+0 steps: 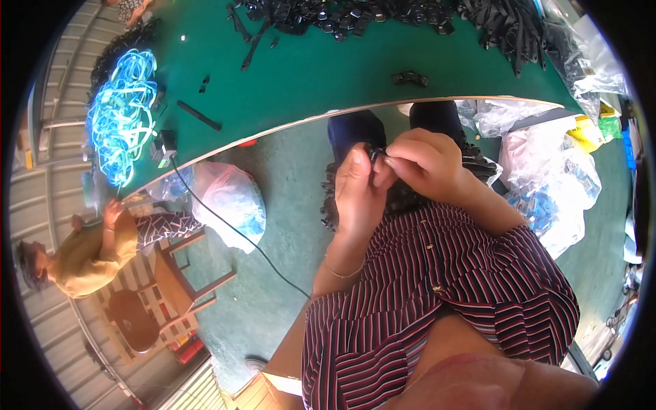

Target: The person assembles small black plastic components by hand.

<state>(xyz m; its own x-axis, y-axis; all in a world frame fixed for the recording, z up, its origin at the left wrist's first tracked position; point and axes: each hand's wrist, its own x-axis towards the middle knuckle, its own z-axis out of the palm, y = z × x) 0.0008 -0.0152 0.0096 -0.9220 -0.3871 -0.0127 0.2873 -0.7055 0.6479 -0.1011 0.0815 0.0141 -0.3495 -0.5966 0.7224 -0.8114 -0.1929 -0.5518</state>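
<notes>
Above my lap, both hands meet around a small black piece (374,152), perhaps a plastic fitting, mostly covered by my fingers. My left hand (357,191) pinches it from the left, thumb pointing up. From the right, my right hand (429,162) closes its thumb and fingertips on the same piece. Many small black parts (403,196) lie in a heap on my lap beneath the hands; their exact kind is hard to make out.
The green table (294,82) curves ahead, bearing a heap of black parts (335,17), black straps (502,31) and a bundle of blue cords (126,113). A black cable (232,229) hangs off its left side. Plastic bags (547,184) stand right; another person (96,253) is at left.
</notes>
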